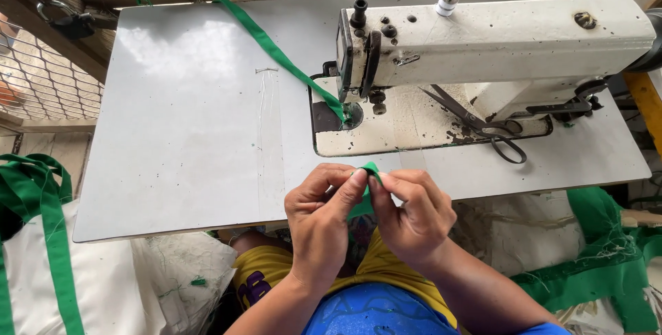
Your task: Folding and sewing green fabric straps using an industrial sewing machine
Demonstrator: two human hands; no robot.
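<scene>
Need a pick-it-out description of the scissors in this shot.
Start at the white sewing machine on the grey table. On its speckled base plate, under the arm and right of the needle, lie the scissors, blades pointing up-left. They are the only dark metal tool there; the green strap runs off the other side.

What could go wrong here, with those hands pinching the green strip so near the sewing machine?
The left hand and right hand pinch only the tip of the green strip, so it might slip free. Another green strip lies under the machine's foot, and fingers nearing the needle could get pricked. The black scissors on the sewing machine bed could snag a sleeve.
</scene>
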